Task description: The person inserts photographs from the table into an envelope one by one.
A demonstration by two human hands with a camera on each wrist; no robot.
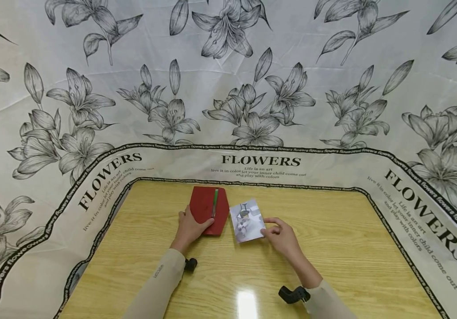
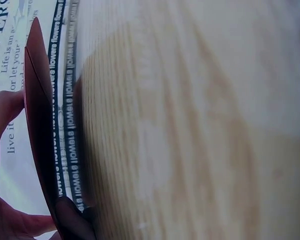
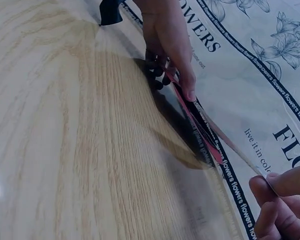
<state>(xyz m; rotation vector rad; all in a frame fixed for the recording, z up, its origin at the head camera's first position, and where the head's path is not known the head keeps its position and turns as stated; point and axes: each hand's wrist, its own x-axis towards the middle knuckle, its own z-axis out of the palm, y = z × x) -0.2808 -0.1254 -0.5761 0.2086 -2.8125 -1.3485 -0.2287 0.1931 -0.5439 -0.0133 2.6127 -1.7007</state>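
My left hand (image 1: 190,228) grips a red envelope (image 1: 203,204), its thumb lying across the near part. A narrow strip, green at the top and silvery below (image 1: 215,196), runs along the envelope's face; what it is I cannot tell. To the right, my right hand (image 1: 281,237) pinches the edge of a printed photo card (image 1: 248,223) with a grey and white picture. The card's left edge comes close to the envelope. Seen nearly edge-on in the right wrist view, the envelope (image 3: 192,117) is tilted off the table, with a shadow beneath it.
A wooden-topped table (image 1: 320,221) lies beneath both hands. White cloth printed with lilies and lettering (image 1: 260,164) surrounds the back and sides. Black wrist devices (image 1: 294,294) sit at both cuffs.
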